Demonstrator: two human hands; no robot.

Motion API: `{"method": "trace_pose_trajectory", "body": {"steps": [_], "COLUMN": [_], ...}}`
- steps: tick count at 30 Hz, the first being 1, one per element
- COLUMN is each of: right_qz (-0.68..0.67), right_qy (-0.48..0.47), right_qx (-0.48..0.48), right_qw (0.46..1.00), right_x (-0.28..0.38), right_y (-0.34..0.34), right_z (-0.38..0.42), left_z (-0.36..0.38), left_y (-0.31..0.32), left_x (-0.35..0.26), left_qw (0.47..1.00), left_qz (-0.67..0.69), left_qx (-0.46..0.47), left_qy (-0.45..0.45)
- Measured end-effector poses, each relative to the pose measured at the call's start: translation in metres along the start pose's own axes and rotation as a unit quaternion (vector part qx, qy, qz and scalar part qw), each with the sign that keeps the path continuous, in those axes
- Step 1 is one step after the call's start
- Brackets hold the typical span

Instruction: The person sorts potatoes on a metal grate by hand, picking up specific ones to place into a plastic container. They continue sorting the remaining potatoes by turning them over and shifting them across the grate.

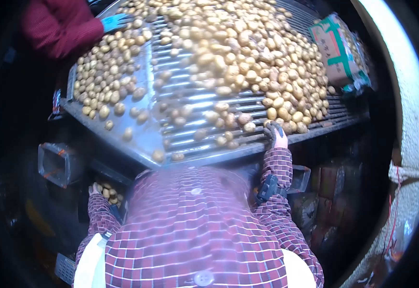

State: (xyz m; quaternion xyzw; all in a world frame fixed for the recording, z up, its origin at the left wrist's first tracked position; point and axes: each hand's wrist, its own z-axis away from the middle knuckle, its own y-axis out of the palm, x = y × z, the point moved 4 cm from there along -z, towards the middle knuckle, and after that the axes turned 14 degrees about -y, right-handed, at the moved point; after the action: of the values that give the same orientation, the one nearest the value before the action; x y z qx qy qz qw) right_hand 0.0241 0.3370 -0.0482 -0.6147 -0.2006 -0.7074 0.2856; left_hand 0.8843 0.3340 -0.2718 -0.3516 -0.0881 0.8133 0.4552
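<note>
A heap of potatoes covers much of a slatted metal sorting table. My right hand, in a dark glove, reaches over the near edge with its fingers extended beside the lowest potatoes of the heap. Low on the left, my left hand is at the side of a container with potatoes in it, and its fingers appear closed on the rim. Most of that container is hidden in shadow and behind my body. Small groups of potatoes lie on the slats between my hands, some blurred.
Across the table at the upper left is a co-worker's hand in a blue glove, among potatoes. A printed carton sits at the table's right end. A clear plastic bin stands below left. A pale wall borders the right.
</note>
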Motion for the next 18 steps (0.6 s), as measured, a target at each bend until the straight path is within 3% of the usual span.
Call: {"method": "trace_pose_trajectory", "body": {"steps": [2,4,5,7,9,11,12,14,15,17,18], "right_qz": [0.008,0.004,0.117,0.145,0.260,0.420,0.493,0.582,0.601,0.639,0.636], "right_qy": [-0.009,-0.004,-0.024,-0.059,-0.137,-0.183,-0.163,-0.151,-0.146,-0.132,-0.157], "right_qx": [-0.014,-0.023,0.015,0.077,0.130,0.207,0.210,0.224,0.248,0.295,0.272], "right_qw": [1.000,1.000,0.993,0.985,0.947,0.864,0.829,0.767,0.746,0.698,0.705], "right_x": [-0.009,-0.005,-0.008,-0.020,-0.007,0.019,0.026,0.018,0.011,-0.003,-0.014], "right_y": [-0.019,-0.015,-0.018,-0.008,0.025,0.060,0.076,0.090,0.095,0.106,0.106], "right_z": [0.000,0.006,0.000,-0.004,0.001,0.011,0.019,0.021,0.018,0.010,0.005], "left_z": [0.008,0.028,0.047,0.144,0.242,0.331,0.380,0.415,0.410,0.413,0.418], "left_y": [0.024,0.068,0.092,0.147,0.199,0.241,0.253,0.283,0.305,0.336,0.343], "left_x": [-0.028,-0.080,-0.112,-0.158,-0.186,-0.190,-0.183,-0.167,-0.151,-0.115,-0.111], "left_qw": [0.992,0.965,0.942,0.904,0.896,0.922,0.906,0.871,0.851,0.837,0.780], "left_qz": [-0.046,-0.021,-0.006,0.073,0.099,0.021,-0.020,-0.144,-0.227,-0.250,-0.268], "left_qx": [-0.049,-0.027,-0.007,0.060,0.142,0.190,0.261,0.312,0.291,0.383,0.407], "left_qy": [0.110,0.258,0.335,0.417,0.408,0.336,0.331,0.351,0.374,0.299,0.393]}}
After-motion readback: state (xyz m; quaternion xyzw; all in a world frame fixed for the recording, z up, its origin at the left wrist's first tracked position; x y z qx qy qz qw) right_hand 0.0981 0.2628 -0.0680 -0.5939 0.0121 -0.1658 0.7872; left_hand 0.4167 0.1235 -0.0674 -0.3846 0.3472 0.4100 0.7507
